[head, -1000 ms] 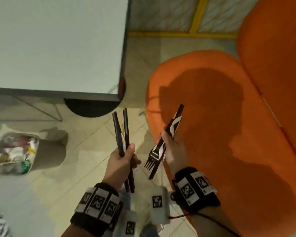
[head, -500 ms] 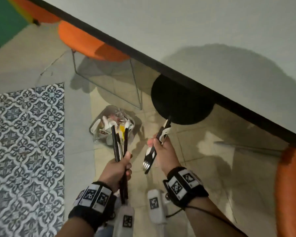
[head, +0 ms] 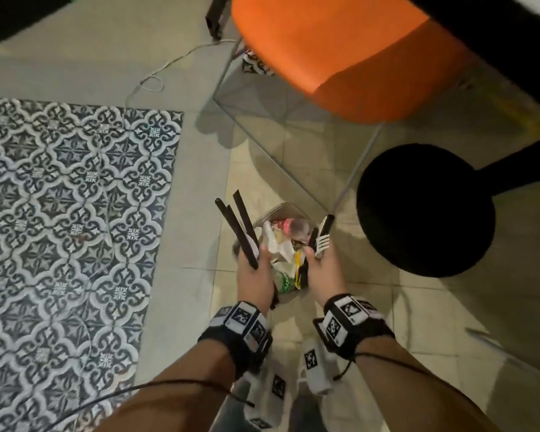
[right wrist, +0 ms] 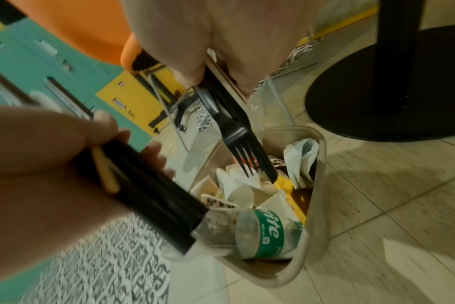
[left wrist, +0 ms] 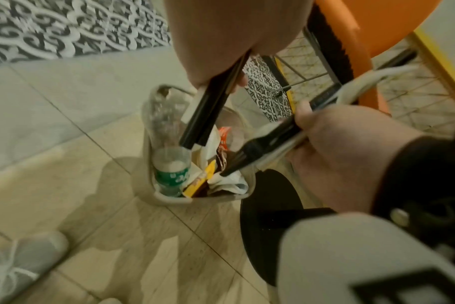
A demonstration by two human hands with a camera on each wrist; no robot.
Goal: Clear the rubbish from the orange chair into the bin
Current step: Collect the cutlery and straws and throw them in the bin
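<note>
While over bin (head: 264,218), hands (head: 256,277) gripping cutlery (head: 240,227)

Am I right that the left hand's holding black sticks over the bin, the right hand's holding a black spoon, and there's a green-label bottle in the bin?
Not quite: the right hand holds a black fork, not a spoon; the right wrist view shows its tines. The rest stands: the left hand grips black sticks over the bin, where a green-label bottle lies.

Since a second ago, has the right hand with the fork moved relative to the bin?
Yes. The right hand with the black fork was beside the orange chair, the bin far to its left; now it hangs right over the bin.
</note>
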